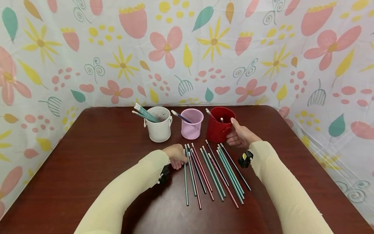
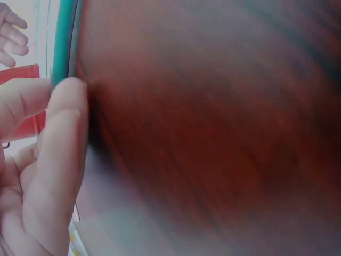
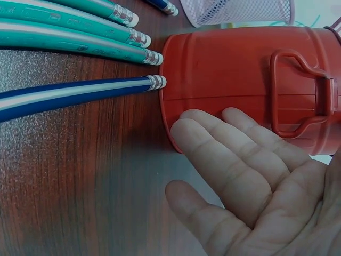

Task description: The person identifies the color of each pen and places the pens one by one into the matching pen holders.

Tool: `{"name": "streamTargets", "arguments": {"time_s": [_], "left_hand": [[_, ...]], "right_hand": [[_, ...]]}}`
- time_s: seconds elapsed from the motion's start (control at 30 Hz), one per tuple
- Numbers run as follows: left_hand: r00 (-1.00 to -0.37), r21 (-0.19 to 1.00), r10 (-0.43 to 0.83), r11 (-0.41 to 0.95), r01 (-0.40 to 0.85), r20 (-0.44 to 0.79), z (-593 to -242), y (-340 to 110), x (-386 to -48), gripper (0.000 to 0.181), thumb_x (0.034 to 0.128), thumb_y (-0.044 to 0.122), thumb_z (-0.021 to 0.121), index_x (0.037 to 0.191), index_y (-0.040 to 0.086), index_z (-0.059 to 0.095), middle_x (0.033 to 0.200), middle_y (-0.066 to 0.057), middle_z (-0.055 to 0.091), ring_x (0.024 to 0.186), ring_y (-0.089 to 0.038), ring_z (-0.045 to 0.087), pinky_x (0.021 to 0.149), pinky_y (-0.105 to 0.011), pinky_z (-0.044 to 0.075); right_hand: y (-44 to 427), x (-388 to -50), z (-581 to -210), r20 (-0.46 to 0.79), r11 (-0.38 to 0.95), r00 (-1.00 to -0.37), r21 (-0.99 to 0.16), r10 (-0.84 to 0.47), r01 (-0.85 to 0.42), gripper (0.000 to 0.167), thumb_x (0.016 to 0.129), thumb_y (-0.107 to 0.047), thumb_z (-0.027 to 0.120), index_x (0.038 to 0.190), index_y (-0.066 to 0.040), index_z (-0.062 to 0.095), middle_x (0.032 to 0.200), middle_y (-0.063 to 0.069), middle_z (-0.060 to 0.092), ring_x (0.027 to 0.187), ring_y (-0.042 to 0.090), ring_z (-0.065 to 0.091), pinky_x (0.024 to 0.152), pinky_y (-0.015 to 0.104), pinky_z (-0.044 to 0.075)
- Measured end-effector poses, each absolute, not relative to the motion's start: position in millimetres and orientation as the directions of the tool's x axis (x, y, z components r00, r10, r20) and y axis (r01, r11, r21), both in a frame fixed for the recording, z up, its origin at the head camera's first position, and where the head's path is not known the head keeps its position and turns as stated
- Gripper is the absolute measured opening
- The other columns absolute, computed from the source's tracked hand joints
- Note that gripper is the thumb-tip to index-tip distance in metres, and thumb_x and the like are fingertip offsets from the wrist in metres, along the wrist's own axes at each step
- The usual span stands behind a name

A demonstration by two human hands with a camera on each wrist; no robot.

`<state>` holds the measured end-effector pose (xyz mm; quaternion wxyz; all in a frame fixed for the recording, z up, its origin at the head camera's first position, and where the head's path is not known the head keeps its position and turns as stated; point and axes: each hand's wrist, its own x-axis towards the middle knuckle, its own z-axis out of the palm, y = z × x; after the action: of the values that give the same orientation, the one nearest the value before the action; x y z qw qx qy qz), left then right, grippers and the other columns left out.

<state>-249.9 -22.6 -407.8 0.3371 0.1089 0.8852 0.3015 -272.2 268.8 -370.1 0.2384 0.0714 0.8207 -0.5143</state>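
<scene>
My left hand (image 1: 176, 156) pinches a green pencil (image 2: 64, 42) between thumb and finger, at the left end of the pencils on the table. That same green pencil (image 1: 186, 185) lies along the tabletop in the head view. Beside the red bucket (image 1: 215, 131) is my right hand (image 1: 240, 135), its fingers loosely extended and nothing in its grasp. In the right wrist view the right hand (image 3: 245, 181) overlaps the bucket's side below its wire handle (image 3: 274, 96); whether the fingertips touch it I cannot tell. Two pencils (image 1: 211, 114) show in the bucket.
Several green, red and navy pencils (image 1: 230, 175) lie in a spread row, eraser ends away from me. Behind them stand a white bucket (image 1: 159, 131) with green pencils and a pink mesh cup (image 1: 191, 130) with navy ones. A patterned cloth (image 1: 187, 65) hangs behind the table (image 1: 96, 156).
</scene>
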Motion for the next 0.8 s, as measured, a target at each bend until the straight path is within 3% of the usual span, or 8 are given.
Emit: {"name": "streamTargets", "arguments": {"time_s": [0.3, 0.43, 0.8], "left_hand": [[-0.757, 0.815, 0.481, 0.567, -0.115, -0.442, -411.1, -30.0, -248.0, 0.013, 0.0857, 0.006, 0.058, 0.074, 0.000, 0.059, 0.065, -0.009, 0.063, 0.057, -0.016, 0.062, 0.059, -0.029, 0.056], [-0.739, 0.873, 0.529, 0.459, -0.164, -0.417, -408.0, -32.2, -245.4, 0.006, 0.0842, 0.002, 0.057, 0.085, -0.003, 0.061, 0.069, -0.005, 0.062, 0.061, -0.016, 0.063, 0.061, -0.029, 0.056], [-0.674, 0.950, 0.672, 0.251, -0.184, -0.308, -372.6, -39.8, -238.7, 0.024, 0.0806, -0.010, 0.055, 0.104, -0.013, 0.054, 0.076, -0.004, 0.061, 0.066, -0.013, 0.061, 0.064, -0.033, 0.055]], "right_hand": [[267.6, -275.1, -369.9, -0.474, 0.472, -0.871, -0.801, -0.126, 0.368, 0.096, 0.094, -0.068, 0.012, 0.126, 0.015, 0.046, 0.103, 0.019, 0.067, 0.092, 0.026, 0.066, 0.104, 0.056, 0.035], [269.1, -272.4, -371.4, -0.471, 0.476, -0.873, -0.800, -0.123, 0.365, 0.094, 0.094, -0.067, 0.012, 0.125, 0.015, 0.046, 0.100, 0.016, 0.068, 0.091, 0.026, 0.066, 0.103, 0.056, 0.035], [267.5, -272.7, -371.7, -0.457, 0.460, -0.883, -0.810, -0.106, 0.364, 0.093, 0.094, -0.068, 0.015, 0.124, 0.014, 0.048, 0.099, 0.016, 0.067, 0.092, 0.028, 0.067, 0.101, 0.053, 0.039]]}}
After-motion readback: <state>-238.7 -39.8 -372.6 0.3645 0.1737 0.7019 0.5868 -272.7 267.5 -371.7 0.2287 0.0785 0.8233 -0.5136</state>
